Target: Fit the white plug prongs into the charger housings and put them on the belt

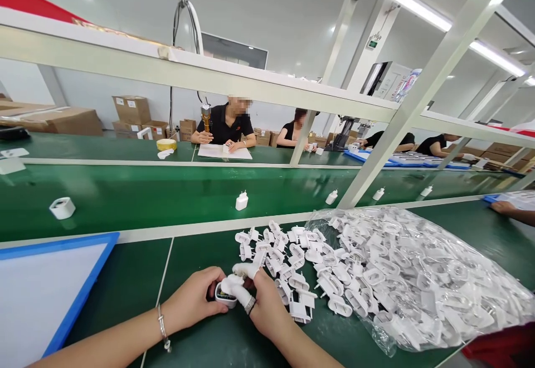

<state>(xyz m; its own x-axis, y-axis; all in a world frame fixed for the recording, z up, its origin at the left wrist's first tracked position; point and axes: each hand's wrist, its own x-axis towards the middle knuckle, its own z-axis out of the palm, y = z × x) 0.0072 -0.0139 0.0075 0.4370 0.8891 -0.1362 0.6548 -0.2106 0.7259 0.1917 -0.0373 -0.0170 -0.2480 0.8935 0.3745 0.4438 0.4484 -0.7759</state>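
My left hand [196, 296] is closed round a small white charger housing [226, 298], its open end up, with a circuit board partly visible inside. My right hand [267, 304] is at the housing's right edge, with white finger cots on its covered fingers. Those fingers are bent together over the opening, and what they pinch is hidden. Just beyond my right hand lies a loose heap of white plug caps [297, 281] with oval rims, some showing pins. More of them fill a clear plastic bag [401, 279] on the right.
A blue-edged white tray [102, 247] lies at the left. On the green belt ahead are a white housing [62, 208] and several spaced chargers, one at the middle [241, 201]. A slanted metal post [376, 159] rises by the bag. Co-workers sit across the belt; another person's hand [504, 207] is far right.
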